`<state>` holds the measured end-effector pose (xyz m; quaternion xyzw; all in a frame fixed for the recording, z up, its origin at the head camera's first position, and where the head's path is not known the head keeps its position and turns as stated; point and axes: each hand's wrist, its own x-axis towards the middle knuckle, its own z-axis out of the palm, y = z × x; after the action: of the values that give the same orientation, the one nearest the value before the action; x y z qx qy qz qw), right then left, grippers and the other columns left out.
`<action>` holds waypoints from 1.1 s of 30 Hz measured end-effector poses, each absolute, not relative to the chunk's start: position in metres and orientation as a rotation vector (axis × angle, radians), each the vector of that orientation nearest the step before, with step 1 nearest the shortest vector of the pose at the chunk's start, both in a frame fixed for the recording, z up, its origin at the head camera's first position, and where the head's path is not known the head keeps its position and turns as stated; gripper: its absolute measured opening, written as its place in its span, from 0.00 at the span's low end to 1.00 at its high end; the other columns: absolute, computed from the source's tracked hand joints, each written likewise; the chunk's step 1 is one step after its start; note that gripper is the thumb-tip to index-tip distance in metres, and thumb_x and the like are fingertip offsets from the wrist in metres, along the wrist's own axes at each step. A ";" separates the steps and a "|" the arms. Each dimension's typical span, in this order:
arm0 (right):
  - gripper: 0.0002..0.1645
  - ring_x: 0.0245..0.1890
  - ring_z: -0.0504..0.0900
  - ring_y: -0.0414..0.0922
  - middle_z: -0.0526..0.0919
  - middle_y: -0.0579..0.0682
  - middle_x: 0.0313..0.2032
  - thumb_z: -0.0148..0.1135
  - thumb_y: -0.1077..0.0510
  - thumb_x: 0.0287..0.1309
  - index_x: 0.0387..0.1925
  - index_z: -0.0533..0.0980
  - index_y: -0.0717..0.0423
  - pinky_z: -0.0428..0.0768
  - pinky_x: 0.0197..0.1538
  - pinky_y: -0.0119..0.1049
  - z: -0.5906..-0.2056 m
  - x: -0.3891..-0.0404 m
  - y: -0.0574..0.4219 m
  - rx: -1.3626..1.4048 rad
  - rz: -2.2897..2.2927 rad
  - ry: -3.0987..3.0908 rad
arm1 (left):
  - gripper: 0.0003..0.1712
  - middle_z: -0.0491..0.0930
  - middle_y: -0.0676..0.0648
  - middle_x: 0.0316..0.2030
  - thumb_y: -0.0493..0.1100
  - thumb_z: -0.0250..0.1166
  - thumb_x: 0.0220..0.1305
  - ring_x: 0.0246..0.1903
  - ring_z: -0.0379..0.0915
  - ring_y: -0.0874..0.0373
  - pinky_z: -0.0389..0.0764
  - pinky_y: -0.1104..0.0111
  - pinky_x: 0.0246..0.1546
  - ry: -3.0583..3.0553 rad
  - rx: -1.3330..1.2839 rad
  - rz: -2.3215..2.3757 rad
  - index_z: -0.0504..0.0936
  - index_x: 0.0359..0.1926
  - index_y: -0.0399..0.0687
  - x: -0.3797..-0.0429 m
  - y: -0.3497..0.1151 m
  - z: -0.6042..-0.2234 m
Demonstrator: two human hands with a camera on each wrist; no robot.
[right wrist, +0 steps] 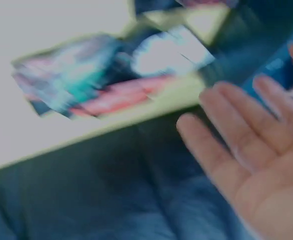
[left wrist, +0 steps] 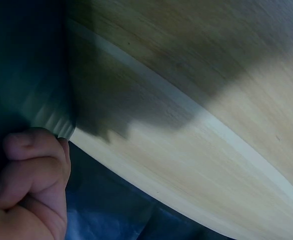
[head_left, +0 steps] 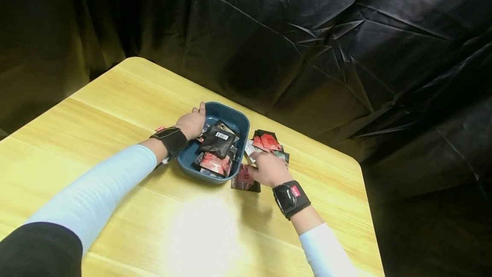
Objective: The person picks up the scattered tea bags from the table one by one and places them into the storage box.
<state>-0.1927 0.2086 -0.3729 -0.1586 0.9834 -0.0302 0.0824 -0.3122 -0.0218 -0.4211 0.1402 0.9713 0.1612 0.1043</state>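
Note:
A dark blue plastic bin (head_left: 224, 112) sits on the table with several flat packets inside, among them a black packet with a barcode label (head_left: 219, 140) on top and a red packet (head_left: 213, 162) below. My left hand (head_left: 192, 124) grips the bin's left side near its far corner; its fingers (left wrist: 41, 170) are curled at the outer wall. To the right of the bin, my right hand (head_left: 272, 169) is over loose packets, fingers spread and nothing held. Red-and-black packets (head_left: 267, 140) overlap in a pile beyond it. One dark red packet (head_left: 246, 179) lies beside the bin's near right corner.
The wooden table (head_left: 115, 110) has rounded corners, and its far edge runs close behind the bin and pile. Black sheeting (head_left: 269, 42) hangs behind the table. A bright glare patch (head_left: 203, 234) shows on the tabletop in front of the bin.

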 end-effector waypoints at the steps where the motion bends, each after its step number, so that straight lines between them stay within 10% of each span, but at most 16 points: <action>1: 0.25 0.38 0.82 0.47 0.84 0.52 0.40 0.63 0.51 0.54 0.53 0.76 0.56 0.79 0.43 0.43 -0.380 -0.190 0.213 -0.486 -0.104 2.900 | 0.40 0.60 0.23 0.60 0.32 0.47 0.65 0.38 0.76 0.42 0.79 0.53 0.37 2.866 0.413 0.478 0.34 0.70 0.28 -0.313 -0.022 -0.421; 9: 0.48 0.56 0.75 0.52 0.72 0.55 0.61 0.69 0.43 0.45 0.67 0.62 0.50 0.74 0.57 0.44 -0.419 -0.178 0.220 -0.531 -0.080 2.760 | 0.41 0.60 0.23 0.60 0.33 0.47 0.66 0.40 0.75 0.42 0.78 0.53 0.39 2.855 0.402 0.486 0.34 0.70 0.28 -0.313 -0.022 -0.424; 21: 0.20 0.34 0.84 0.50 0.86 0.54 0.36 0.56 0.61 0.55 0.51 0.74 0.56 0.80 0.35 0.42 -0.435 -0.167 0.233 -0.608 0.059 3.203 | 0.41 0.61 0.23 0.60 0.33 0.48 0.65 0.40 0.76 0.41 0.78 0.53 0.38 2.867 0.417 0.490 0.35 0.70 0.28 -0.315 -0.021 -0.423; 33: 0.23 0.28 0.81 0.50 0.85 0.55 0.34 0.54 0.64 0.56 0.55 0.74 0.56 0.77 0.29 0.46 -0.356 -0.205 0.228 -0.489 -0.156 3.369 | 0.42 0.59 0.23 0.61 0.33 0.48 0.65 0.39 0.76 0.42 0.78 0.53 0.37 2.861 0.409 0.484 0.34 0.71 0.29 -0.316 -0.021 -0.425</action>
<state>-0.2054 0.2277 -0.3559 -0.1421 0.9798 -0.0453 -0.1329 -0.3161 -0.0214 -0.4246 0.1387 0.9709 0.1642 0.1055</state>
